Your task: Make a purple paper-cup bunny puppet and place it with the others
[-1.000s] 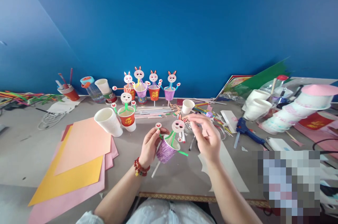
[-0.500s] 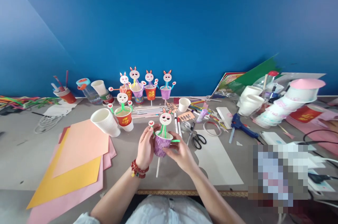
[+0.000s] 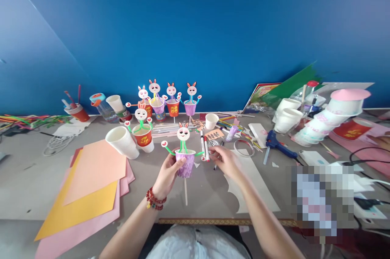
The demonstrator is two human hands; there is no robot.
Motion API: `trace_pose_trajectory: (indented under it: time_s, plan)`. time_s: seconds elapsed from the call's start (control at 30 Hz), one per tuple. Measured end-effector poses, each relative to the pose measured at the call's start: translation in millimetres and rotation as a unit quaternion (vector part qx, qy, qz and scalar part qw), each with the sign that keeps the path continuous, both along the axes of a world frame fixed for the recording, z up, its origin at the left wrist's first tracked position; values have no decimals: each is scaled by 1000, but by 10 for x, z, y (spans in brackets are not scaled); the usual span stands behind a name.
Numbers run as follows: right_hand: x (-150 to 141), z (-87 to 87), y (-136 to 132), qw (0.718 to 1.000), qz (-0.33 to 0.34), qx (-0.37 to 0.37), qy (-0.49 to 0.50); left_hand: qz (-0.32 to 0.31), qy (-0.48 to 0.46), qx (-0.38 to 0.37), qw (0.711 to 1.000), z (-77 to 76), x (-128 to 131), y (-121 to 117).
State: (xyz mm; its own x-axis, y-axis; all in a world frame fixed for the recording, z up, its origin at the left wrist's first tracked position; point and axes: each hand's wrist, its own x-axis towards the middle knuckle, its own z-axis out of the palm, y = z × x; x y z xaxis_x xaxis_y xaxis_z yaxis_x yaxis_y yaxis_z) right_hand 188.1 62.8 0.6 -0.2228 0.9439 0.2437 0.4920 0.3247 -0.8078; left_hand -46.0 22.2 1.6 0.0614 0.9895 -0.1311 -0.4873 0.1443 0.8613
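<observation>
My left hand point(image 3: 168, 171) grips a purple paper cup point(image 3: 185, 162) and holds it upright above the table. A paper rabbit head point(image 3: 183, 132) rises from the cup on green straws, green straw arms with red hearts stick out at both sides, and a white stick point(image 3: 185, 191) hangs below. My right hand point(image 3: 225, 160) is just right of the cup, fingers loosely curled over scissors and pens on the table, with nothing visibly held. Several finished rabbit cups point(image 3: 172, 102) stand at the back by the blue wall.
Orange, yellow and pink paper sheets point(image 3: 88, 181) lie at the left, with a tipped white cup point(image 3: 122, 142) beside them. A blue glue gun point(image 3: 276, 143), stacked white cups point(image 3: 286, 118), markers point(image 3: 203, 145), straws and paper scraps crowd the right half. A white sheet point(image 3: 256, 186) lies under my right forearm.
The cup went from tilted to upright in my left hand. My right hand came to the cup, then let go and moved right over the scissors.
</observation>
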Motion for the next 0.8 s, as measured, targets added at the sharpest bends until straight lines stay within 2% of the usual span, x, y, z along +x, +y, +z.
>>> trace_pose_trajectory:
  time_s: [0.07, 0.2, 0.33, 0.67, 0.8]
  plan:
    - [-37, 37, -15, 1000, 13, 7, -7, 6, 3, 8, 1000, -4, 3, -18]
    - [-272, 133, -149, 986, 81, -42, 137, 12, 7, 35, 999, 3, 42, -72]
    - [-433, 151, -214, 968, 78, -41, 235, 11, 10, 53, 999, -4, 55, -99]
    - [-479, 196, -275, 965, 76, 38, 250, 37, 4, 78, 996, -34, 39, -126]
    - [-505, 199, -288, 963, 70, 54, 256, 33, -7, 65, 997, -48, 43, -121]
